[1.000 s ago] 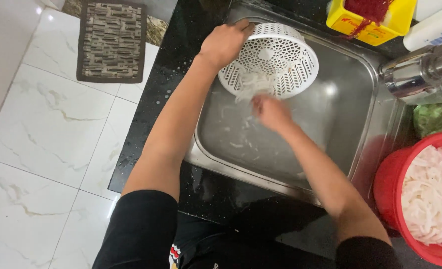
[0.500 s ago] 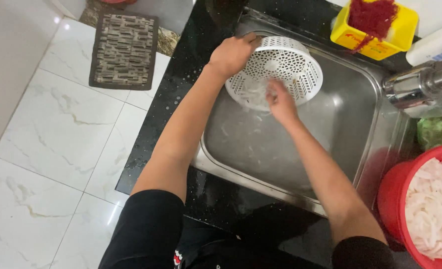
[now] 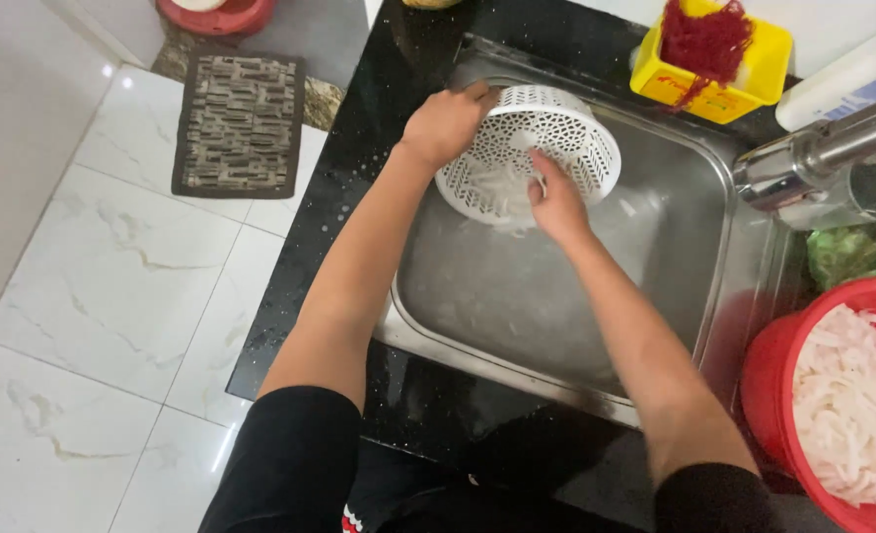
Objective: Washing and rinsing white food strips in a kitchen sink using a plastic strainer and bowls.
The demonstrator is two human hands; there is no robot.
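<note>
A white perforated strainer basket point(image 3: 556, 133) tilts over the far left corner of a steel sink point(image 3: 675, 296). My left hand point(image 3: 445, 123) grips its rim on the left side. My right hand point(image 3: 556, 202) reaches into the basket's mouth, fingers among white shredded strips point(image 3: 492, 188) lying inside it. Whether those fingers hold any strips is unclear. A few loose white strips lie on the wet sink floor.
A red tub point(image 3: 764, 395) of white shreds stands at the right. A yellow holder point(image 3: 714, 94) with a red scrubber sits behind the sink, a steel tap point(image 3: 833, 158) to the right. Black counter point(image 3: 359, 197), a patterned mat point(image 3: 241, 123) and pale floor tiles lie to the left.
My right hand has risen from the sink floor into the basket. The basket and my left hand stay at the sink's far left corner. The view has shifted slightly.
</note>
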